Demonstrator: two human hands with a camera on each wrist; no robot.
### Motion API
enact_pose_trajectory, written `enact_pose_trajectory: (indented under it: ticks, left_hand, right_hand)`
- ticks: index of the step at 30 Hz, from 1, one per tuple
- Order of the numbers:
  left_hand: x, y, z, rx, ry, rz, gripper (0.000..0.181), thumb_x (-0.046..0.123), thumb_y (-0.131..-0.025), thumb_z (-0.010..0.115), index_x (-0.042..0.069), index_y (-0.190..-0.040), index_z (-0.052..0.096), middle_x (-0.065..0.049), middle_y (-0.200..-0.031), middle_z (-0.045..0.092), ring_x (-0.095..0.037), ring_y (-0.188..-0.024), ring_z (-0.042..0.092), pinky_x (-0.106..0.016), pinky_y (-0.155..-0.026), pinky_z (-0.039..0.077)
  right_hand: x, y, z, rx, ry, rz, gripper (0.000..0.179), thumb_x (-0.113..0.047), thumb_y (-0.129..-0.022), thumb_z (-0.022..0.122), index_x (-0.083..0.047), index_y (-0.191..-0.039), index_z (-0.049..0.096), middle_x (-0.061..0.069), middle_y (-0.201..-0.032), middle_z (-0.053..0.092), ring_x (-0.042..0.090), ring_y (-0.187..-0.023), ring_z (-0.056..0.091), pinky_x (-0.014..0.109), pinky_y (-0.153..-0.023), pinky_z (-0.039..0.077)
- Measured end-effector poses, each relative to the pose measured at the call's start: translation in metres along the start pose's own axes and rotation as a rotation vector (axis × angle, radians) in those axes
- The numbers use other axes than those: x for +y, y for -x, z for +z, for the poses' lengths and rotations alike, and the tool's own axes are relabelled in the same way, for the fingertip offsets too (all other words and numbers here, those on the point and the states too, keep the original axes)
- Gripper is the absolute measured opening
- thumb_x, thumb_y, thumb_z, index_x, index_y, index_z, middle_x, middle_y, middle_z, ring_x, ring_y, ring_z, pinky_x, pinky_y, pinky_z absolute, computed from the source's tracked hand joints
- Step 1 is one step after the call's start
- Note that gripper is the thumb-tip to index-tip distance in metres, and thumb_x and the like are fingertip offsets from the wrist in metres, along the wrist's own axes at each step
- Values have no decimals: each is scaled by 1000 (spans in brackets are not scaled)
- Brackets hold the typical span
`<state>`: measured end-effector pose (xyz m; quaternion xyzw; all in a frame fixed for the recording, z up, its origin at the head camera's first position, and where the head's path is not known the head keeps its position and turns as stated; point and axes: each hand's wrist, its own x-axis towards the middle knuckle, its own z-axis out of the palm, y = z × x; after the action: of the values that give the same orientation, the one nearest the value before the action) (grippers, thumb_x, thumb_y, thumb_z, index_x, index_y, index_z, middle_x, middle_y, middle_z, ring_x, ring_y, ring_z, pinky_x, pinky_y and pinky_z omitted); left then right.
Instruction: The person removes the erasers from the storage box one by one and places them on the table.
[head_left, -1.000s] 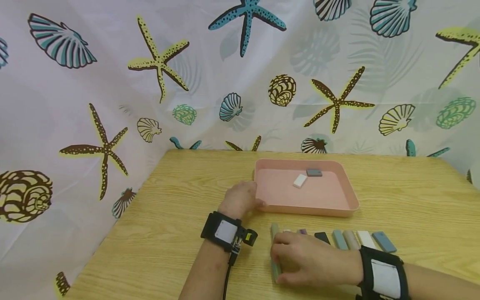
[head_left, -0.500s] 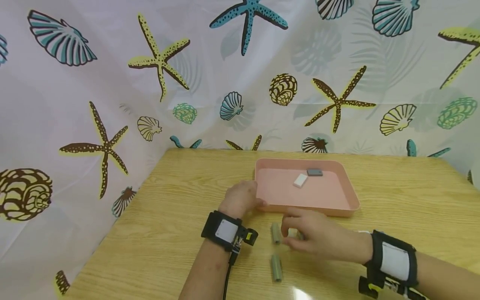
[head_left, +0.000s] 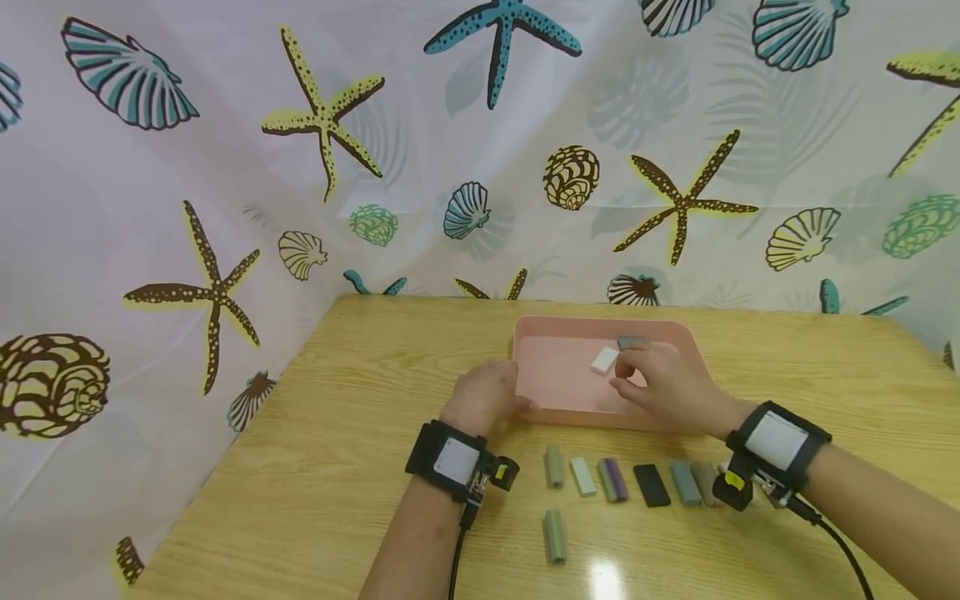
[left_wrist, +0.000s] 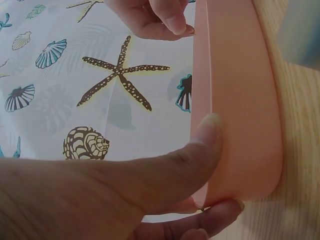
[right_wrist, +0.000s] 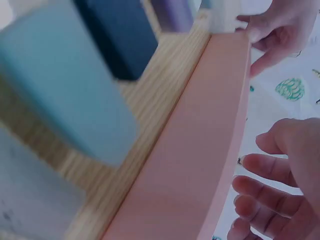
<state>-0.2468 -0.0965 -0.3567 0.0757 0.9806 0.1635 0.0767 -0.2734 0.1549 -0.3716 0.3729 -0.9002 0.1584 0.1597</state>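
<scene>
My left hand [head_left: 483, 396] grips the near left corner of a shallow pink tray [head_left: 570, 415]; in the left wrist view the thumb lies on the rim and fingers wrap the corner. Over the tray's right half hovers my right hand [head_left: 667, 387], its fingers loosely bent and apart. Nothing shows between those fingers in the right wrist view. Inside the tray lie a small white block [head_left: 603, 361] and a grey block [head_left: 632, 342], the grey one partly hidden behind the right hand.
A row of small blocks lies before the tray: green [head_left: 554, 467], pale [head_left: 582, 476], purple-and-green [head_left: 612, 480], black [head_left: 652, 486], blue [head_left: 686, 482], beige [head_left: 706, 481], with others behind the right wrist. Another striped green block [head_left: 555, 536] lies nearer. A patterned cloth [head_left: 420, 183] hangs behind.
My right hand has moved from the near green block, across the row, up and right to above the tray. The left hand stays on the tray's corner. The blocks look unmoved.
</scene>
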Motion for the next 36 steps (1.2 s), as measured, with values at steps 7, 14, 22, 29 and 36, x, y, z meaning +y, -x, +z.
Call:
enact_pose_trajectory:
  ticks: [7,14,22,29,36]
  left_hand:
    - [2,-1,-1,-7,-16,-7,39,36,-76,73,7,-97,58,-4,-79,57,-17,-66,49,-28,-54,38]
    - [1,0,-1,-8,-16,-12,37,36,-76,73,8,-96,58,-4,-79,56,-16,-66,49,-28,-54,38]
    - [1,0,-1,12,-20,11,36,35,-76,73,8,-96,59,-2,-77,56,-15,-65,49,-28,-54,39]
    - [2,-1,-2,15,-23,20,36,36,-76,73,8,-93,58,-2,-77,56,-16,-65,49,-29,-55,40]
    - [1,-1,-1,11,-18,14,37,36,-76,73,8,-95,58,-3,-78,56,-16,-65,49,-28,-55,39]
  right_hand:
    - [20,-10,4,-42,-2,22,16,-12,-78,70,-13,-73,54,-2,-73,55,13,-68,54,33,-61,46]
    - [22,-25,13,-151,13,165,17,-21,-78,72,-10,-79,58,0,-74,57,15,-68,50,36,-64,44]
    - [24,-33,19,-223,14,190,18,-22,-82,69,-7,-86,59,6,-81,60,15,-66,51,34,-60,45]
    - [31,-33,24,-203,37,172,12,-14,-82,68,-6,-86,60,8,-83,61,18,-72,54,37,-64,47]
    - [32,-35,30,-200,80,169,13,-13,-80,69,-8,-88,60,8,-86,61,18,-73,54,36,-63,48]
